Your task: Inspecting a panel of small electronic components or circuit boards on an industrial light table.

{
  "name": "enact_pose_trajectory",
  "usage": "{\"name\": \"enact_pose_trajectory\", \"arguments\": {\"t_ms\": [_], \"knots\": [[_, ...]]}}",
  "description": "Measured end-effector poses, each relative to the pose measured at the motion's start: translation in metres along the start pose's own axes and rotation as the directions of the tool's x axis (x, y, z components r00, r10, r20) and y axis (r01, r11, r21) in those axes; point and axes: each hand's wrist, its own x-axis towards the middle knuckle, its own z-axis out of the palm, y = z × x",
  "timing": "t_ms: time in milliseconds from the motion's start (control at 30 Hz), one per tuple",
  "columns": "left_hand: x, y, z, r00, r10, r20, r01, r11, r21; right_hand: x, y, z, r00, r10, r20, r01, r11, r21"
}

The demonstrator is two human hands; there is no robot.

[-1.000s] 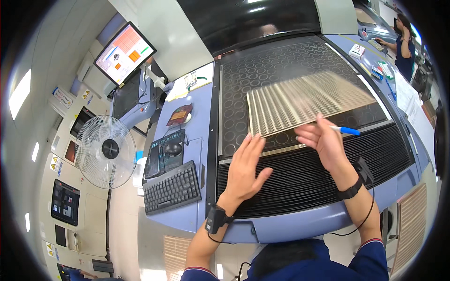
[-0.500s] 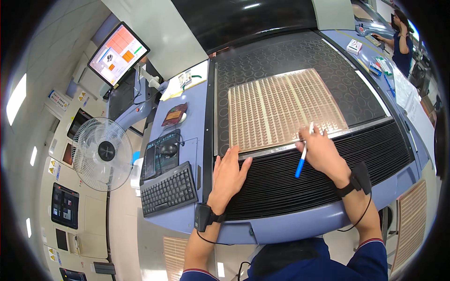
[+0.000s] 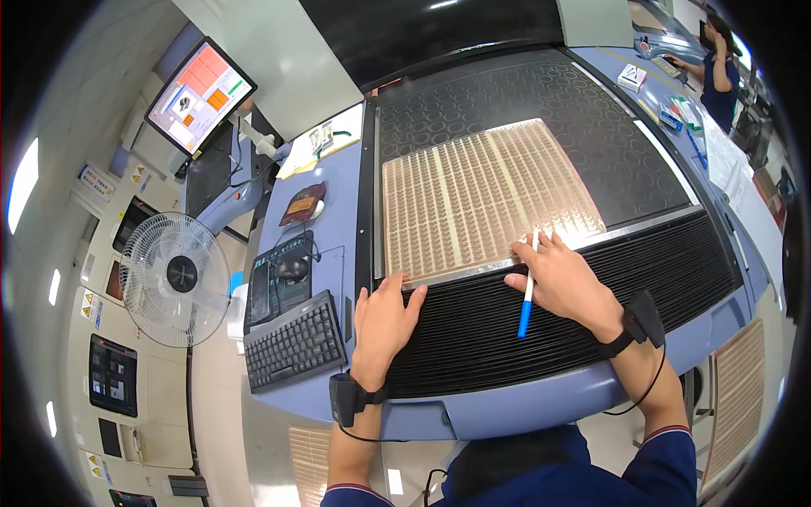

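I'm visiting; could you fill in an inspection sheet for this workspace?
Surface: black bed with ring pattern; ribbed black strip along its near side.
Work items: patterned sheet lying on the bed; blue-and-white pen.
Clutter: keyboard, mouse and dark red packet on the left ledge.
Left hand: open, at the sheet's near-left corner.
Right hand: holding the pen at the sheet's near edge.
Cables: thin cable from each wristband.
Surroundings: fan and monitor left; another person far right.
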Motion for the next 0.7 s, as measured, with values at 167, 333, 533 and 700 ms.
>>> {"name": "enact_pose_trajectory", "arguments": {"t_ms": [167, 333, 533, 700], "knots": [[0.003, -0.007, 0.001, 0.997, -0.021, -0.075, 0.022, 1.0, 0.009, 0.0, 0.001, 0.006, 0.995, -0.072, -0.074, 0.07, 0.997, -0.024], [0.004, -0.008, -0.007, 0.996, -0.088, -0.031, 0.086, 0.996, -0.038, 0.002, -0.001, 0.009, 0.996, -0.082, -0.041, 0.082, 0.997, -0.004], [-0.04, -0.024, -0.026, 0.962, -0.111, -0.251, 0.036, 0.958, -0.285, -0.004, 0.011, 0.018, 0.994, -0.07, -0.086, 0.072, 0.997, 0.027], [-0.116, -0.101, -0.041, 0.76, -0.468, -0.452, 0.457, 0.878, -0.14, -0.001, 0.008, 0.018, 0.996, -0.066, -0.061, 0.068, 0.997, 0.036]]}}
